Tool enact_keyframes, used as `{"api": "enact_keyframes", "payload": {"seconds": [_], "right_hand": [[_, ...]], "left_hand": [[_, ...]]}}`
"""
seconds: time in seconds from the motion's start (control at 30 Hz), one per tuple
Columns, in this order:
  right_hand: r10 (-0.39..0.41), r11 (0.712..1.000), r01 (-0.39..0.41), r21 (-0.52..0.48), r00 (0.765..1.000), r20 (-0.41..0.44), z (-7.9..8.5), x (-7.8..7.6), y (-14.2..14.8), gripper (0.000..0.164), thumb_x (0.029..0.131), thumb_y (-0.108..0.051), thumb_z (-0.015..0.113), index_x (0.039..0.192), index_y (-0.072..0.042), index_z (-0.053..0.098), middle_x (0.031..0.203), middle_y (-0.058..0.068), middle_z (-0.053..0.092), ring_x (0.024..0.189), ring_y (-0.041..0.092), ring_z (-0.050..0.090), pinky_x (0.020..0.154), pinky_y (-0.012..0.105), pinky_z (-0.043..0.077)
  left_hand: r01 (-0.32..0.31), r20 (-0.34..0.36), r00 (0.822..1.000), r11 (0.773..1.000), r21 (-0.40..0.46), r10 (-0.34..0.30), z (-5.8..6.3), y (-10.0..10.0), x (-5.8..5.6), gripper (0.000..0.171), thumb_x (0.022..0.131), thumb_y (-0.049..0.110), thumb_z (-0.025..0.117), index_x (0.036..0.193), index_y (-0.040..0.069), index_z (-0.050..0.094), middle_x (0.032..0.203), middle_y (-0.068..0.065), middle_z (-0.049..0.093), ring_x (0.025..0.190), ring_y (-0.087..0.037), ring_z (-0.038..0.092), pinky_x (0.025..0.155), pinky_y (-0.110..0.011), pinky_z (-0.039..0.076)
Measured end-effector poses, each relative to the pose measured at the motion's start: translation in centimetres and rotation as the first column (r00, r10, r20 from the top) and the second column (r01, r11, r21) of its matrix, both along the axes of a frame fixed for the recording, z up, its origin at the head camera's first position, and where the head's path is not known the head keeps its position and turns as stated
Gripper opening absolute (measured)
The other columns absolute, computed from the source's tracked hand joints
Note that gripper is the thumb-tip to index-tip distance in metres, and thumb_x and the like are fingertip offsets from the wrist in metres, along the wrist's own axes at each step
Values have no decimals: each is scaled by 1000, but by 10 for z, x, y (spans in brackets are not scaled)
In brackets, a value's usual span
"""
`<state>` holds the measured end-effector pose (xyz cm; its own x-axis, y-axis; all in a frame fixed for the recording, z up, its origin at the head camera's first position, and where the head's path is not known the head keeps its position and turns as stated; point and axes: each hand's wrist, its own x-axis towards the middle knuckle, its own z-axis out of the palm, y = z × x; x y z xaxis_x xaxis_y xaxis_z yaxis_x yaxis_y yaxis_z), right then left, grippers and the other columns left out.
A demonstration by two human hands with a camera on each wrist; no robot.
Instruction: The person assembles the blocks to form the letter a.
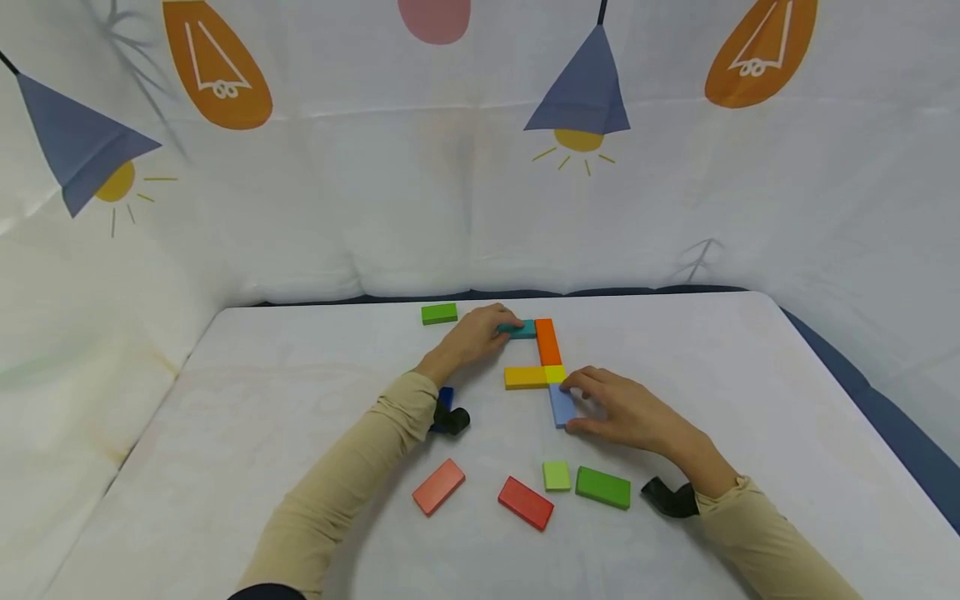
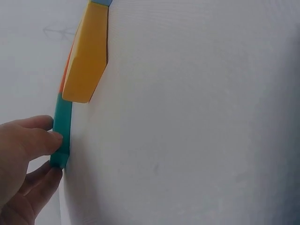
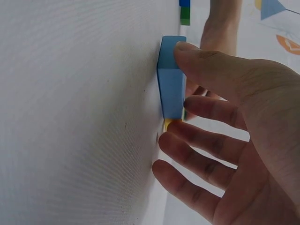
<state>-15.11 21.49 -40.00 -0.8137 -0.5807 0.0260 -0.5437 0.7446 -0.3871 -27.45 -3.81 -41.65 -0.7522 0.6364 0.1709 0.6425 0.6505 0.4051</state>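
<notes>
Already, the head view shows five blocks (image 1: 554, 373) joined on the table (image 1: 262, 375), more loose blocks (image 1: 526, 503) left around them. The left wrist view has the left hand (image 2: 14, 164) pinching the teal block (image 2: 62, 124) at the shape's far end; in the right wrist view, the right hand (image 3: 267, 117) pinches the light-blue block (image 3: 172, 91).

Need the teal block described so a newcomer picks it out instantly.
On the white table, look near the far edge for the person's left hand. It grips the teal block, whose right end meets the side of the orange block. No other block in view is teal.
</notes>
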Motion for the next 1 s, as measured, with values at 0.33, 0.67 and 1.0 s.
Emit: {"api": "enact_keyframes", "payload": {"seconds": [0.33,0.67,1.0], "right_hand": [[2,1000,-2,19,1000,-1,0,-2,-1,48,79,-39,75,118,-18,58,113,-1,60,97,13,57,84,33,53],[-4,1000,4,11,1000,6,0,1,-1,48,79,-39,75,119,-17,58,114,-1,60,99,14,58,86,35,53],[1,1000,-1,13,1000,1,-1,1,0,48,80,-39,74,119,-18,57,114,-1,60,98,13,57,85,33,53]], "left_hand": [[-7,4,1000,1000,15,7,0,-2,1,27,91,5,59,117,10,66,120,-6,63,109,-18,59,97,-31,47],[-8,21,1000,1000,27,8,1,0,3,27,92,4,58,117,9,66,121,-7,62,110,-19,59,97,-31,47],[8,16,1000,1000,22,-8,0,1,1,28,91,6,58,118,9,65,121,-8,62,110,-20,59,97,-31,47]]}}
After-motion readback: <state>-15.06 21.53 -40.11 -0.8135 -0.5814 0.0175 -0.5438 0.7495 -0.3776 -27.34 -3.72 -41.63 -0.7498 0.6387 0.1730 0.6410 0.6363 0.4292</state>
